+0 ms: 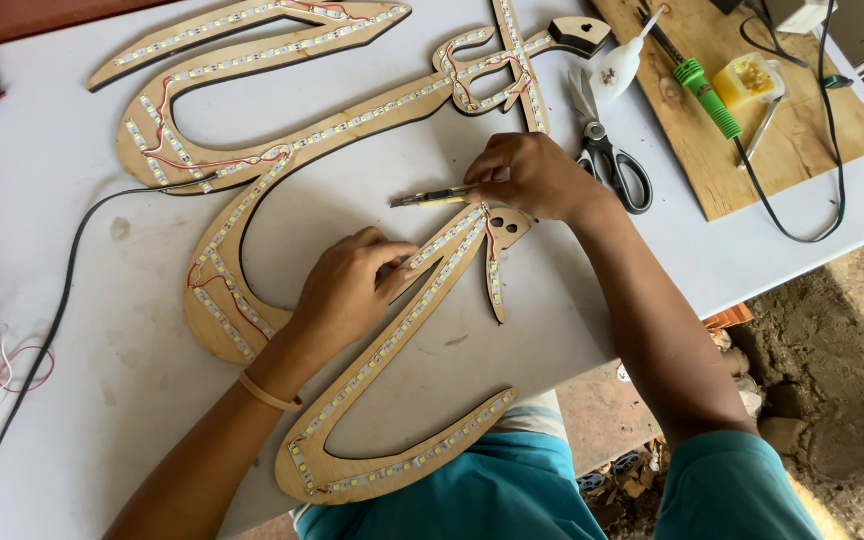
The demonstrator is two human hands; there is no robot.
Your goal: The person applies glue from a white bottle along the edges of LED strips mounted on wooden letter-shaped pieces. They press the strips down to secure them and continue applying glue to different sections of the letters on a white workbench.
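Wooden cutout (382, 350) with LED strips lies on the bench (72, 400). Left hand (352, 290) presses flat on its diagonal arm. Right hand (537, 178) grips a cutter (432, 198), blade pointing left, just above the strip.

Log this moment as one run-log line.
left hand: pressing on wooden cutout with LED strips | right hand: holding yellow utility knife | scissors, soldering iron: idle beside
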